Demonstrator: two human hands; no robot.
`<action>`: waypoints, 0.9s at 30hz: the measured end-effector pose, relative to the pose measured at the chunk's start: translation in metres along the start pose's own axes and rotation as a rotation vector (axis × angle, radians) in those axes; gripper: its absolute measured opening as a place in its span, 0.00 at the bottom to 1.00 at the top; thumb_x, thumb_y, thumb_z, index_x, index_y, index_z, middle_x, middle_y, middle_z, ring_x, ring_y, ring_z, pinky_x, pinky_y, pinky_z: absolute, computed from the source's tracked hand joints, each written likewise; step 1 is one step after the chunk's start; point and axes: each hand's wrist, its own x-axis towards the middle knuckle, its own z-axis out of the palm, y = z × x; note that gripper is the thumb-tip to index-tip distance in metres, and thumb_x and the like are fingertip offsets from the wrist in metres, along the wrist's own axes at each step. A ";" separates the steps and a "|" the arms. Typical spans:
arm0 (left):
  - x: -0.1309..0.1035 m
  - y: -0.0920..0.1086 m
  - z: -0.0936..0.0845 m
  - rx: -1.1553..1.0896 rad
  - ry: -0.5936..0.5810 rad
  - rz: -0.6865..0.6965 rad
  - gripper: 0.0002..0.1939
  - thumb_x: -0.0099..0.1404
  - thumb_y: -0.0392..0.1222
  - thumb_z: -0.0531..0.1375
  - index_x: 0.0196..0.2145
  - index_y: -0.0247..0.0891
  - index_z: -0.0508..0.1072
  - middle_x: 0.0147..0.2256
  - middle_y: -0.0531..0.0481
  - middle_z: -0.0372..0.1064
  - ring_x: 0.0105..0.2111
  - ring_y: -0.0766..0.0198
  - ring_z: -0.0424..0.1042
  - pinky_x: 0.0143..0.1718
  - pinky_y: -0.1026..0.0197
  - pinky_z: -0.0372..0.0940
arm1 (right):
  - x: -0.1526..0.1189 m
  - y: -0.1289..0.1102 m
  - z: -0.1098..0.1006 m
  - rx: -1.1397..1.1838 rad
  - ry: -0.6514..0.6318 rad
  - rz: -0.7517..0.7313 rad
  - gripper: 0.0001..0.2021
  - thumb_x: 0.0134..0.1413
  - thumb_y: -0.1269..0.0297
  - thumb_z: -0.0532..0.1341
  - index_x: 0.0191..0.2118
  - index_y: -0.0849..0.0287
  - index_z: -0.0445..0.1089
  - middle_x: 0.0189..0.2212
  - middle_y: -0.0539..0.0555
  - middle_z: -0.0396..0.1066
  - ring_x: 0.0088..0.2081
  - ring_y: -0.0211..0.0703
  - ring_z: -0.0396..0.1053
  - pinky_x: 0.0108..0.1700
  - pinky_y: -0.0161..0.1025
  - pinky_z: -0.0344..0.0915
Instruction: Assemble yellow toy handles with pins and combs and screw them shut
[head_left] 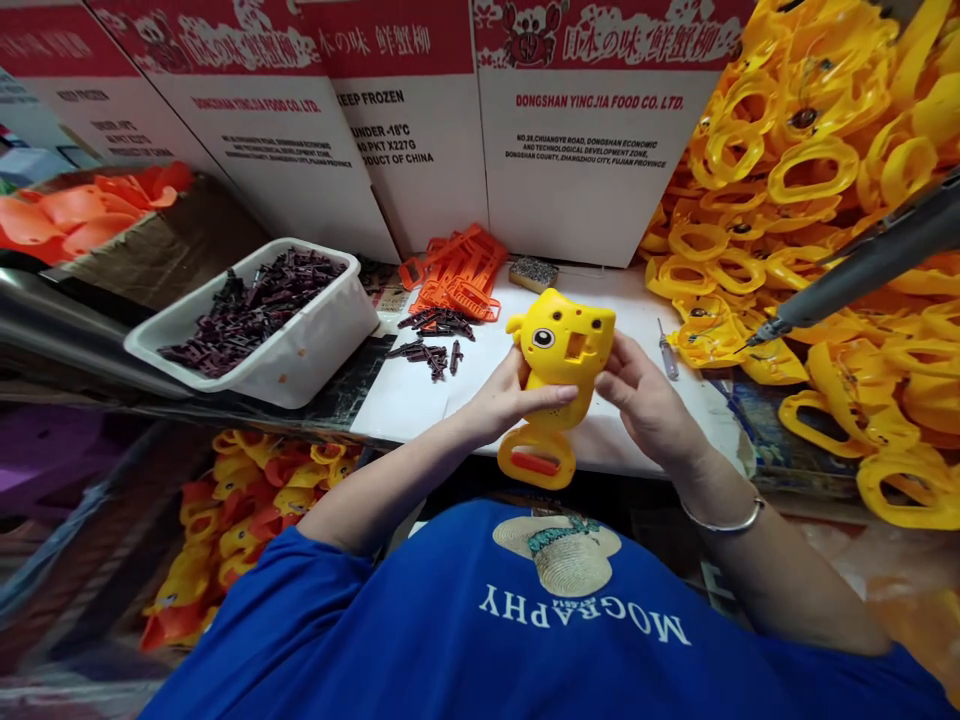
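A yellow toy duck [556,362] is held over the front of the white work surface, its face with one painted eye and a square opening turned up. A looped handle with a red-orange insert hangs at its lower end. My left hand [511,398] is closed around the toy's left side, thumb across its lower body. On the other side, my right hand [643,396] has its curled fingers against the toy's edge; some fingertips are hidden. Beyond the toy lie small dark plastic pieces [431,357] and a heap of orange plastic parts [461,272].
A white tub [315,345] of dark pieces stands left, near a box of orange parts [90,208]. Yellow shells [810,170] pile up right, below a hanging power screwdriver [847,270]. A small screwdriver [667,352] lies nearby. White cartons [577,190] form the back. Ducks [240,510] fill the lower left.
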 end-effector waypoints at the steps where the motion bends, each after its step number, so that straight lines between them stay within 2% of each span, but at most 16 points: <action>1: -0.001 0.002 -0.001 -0.014 -0.011 -0.010 0.36 0.55 0.51 0.75 0.54 0.36 0.67 0.53 0.37 0.75 0.53 0.46 0.77 0.55 0.43 0.74 | -0.002 0.003 -0.001 -0.005 -0.049 0.039 0.35 0.51 0.41 0.73 0.61 0.51 0.70 0.62 0.58 0.74 0.63 0.55 0.71 0.64 0.55 0.70; 3: -0.002 0.005 -0.002 0.015 -0.039 -0.017 0.34 0.57 0.51 0.75 0.54 0.36 0.67 0.53 0.37 0.76 0.53 0.46 0.77 0.56 0.44 0.74 | -0.006 0.009 -0.003 -0.009 -0.132 0.116 0.30 0.53 0.45 0.73 0.57 0.55 0.75 0.60 0.60 0.76 0.61 0.56 0.73 0.65 0.56 0.70; 5: -0.004 0.010 -0.001 0.093 -0.080 0.003 0.32 0.58 0.49 0.74 0.54 0.36 0.68 0.54 0.38 0.75 0.56 0.45 0.76 0.57 0.44 0.74 | -0.009 0.015 -0.004 0.007 -0.162 0.155 0.29 0.52 0.45 0.73 0.55 0.56 0.77 0.58 0.60 0.77 0.60 0.58 0.74 0.64 0.58 0.70; 10: -0.007 0.021 0.002 0.206 -0.157 0.051 0.30 0.61 0.46 0.71 0.56 0.36 0.67 0.56 0.38 0.73 0.59 0.44 0.73 0.60 0.43 0.73 | -0.018 0.023 -0.008 0.038 -0.062 0.136 0.30 0.48 0.42 0.74 0.52 0.55 0.79 0.52 0.60 0.81 0.52 0.59 0.79 0.52 0.56 0.78; 12: -0.009 0.021 0.003 0.207 -0.146 0.062 0.32 0.60 0.46 0.72 0.57 0.36 0.66 0.55 0.37 0.73 0.59 0.42 0.74 0.59 0.41 0.73 | -0.023 0.027 -0.009 0.021 -0.058 0.120 0.28 0.50 0.42 0.74 0.51 0.54 0.79 0.50 0.59 0.82 0.51 0.59 0.80 0.53 0.56 0.78; 16: -0.014 0.014 0.010 0.142 -0.080 0.092 0.38 0.56 0.47 0.75 0.58 0.39 0.65 0.52 0.39 0.74 0.56 0.42 0.75 0.55 0.40 0.74 | -0.031 0.035 -0.011 0.012 -0.060 0.057 0.25 0.55 0.42 0.70 0.52 0.51 0.79 0.53 0.57 0.81 0.56 0.59 0.77 0.62 0.58 0.72; 20: -0.015 0.010 0.016 0.163 -0.011 0.069 0.38 0.55 0.48 0.76 0.58 0.38 0.65 0.53 0.39 0.73 0.56 0.43 0.74 0.58 0.40 0.71 | -0.034 0.041 -0.008 0.077 -0.077 0.107 0.24 0.54 0.42 0.71 0.51 0.51 0.80 0.53 0.56 0.81 0.55 0.60 0.78 0.61 0.57 0.74; 24: -0.015 0.006 0.014 0.150 -0.007 0.069 0.37 0.55 0.48 0.75 0.57 0.37 0.64 0.56 0.38 0.72 0.58 0.44 0.72 0.59 0.42 0.69 | -0.030 0.036 -0.004 0.122 -0.058 0.133 0.30 0.50 0.42 0.73 0.55 0.51 0.76 0.57 0.59 0.78 0.59 0.60 0.76 0.61 0.57 0.73; 27: -0.022 0.000 0.008 0.269 0.019 0.006 0.41 0.55 0.51 0.74 0.60 0.38 0.62 0.52 0.40 0.74 0.53 0.45 0.74 0.56 0.43 0.70 | -0.028 0.024 -0.009 0.113 -0.044 0.043 0.46 0.45 0.38 0.74 0.68 0.47 0.63 0.67 0.60 0.69 0.66 0.60 0.69 0.66 0.57 0.68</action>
